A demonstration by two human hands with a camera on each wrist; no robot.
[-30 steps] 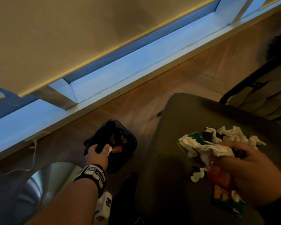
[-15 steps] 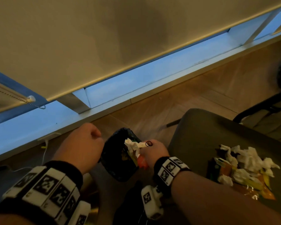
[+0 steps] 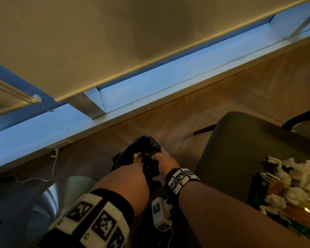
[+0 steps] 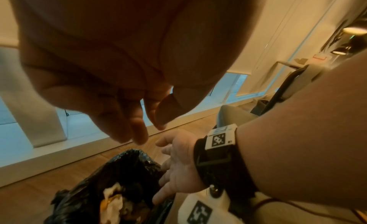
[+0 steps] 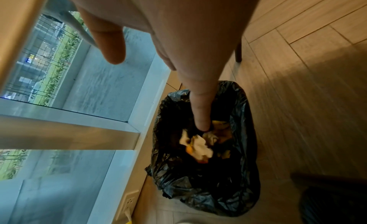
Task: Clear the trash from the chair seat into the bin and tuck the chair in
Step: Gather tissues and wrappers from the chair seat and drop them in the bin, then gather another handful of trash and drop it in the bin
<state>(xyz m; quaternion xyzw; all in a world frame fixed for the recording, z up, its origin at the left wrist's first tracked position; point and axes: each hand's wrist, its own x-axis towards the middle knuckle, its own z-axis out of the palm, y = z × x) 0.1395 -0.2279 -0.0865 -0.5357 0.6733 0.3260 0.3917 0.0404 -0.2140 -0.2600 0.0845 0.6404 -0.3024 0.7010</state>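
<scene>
The bin [image 3: 141, 145], lined with a black bag, stands on the wood floor left of the chair seat [image 3: 240, 149]. My right hand [image 3: 159, 160] hangs over the bin's mouth with fingers straight and spread, holding nothing. In the right wrist view one of its fingers [image 5: 200, 114] points down at crumpled tissue and wrappers [image 5: 198, 145] lying inside the bin [image 5: 228, 188]. My left hand [image 3: 131, 174] hovers at the bin's near rim, its fingers [image 4: 137, 130] relaxed and empty. A pile of tissues and colourful wrappers [image 3: 293, 190] lies on the seat's right part.
A low window frame [image 3: 115, 120] runs along the floor behind the bin. A shiny round metal base [image 3: 61, 196] and a white cable [image 3: 51, 169] are at the left. Another chair's dark frame [image 3: 301, 119] stands at the far right, and a chair leg [image 3: 203, 131] behind the seat.
My right hand carried a handful of trash from the seat to the bin and let it go inside. My left hand left the bin rim, rose, then came back down beside it.
</scene>
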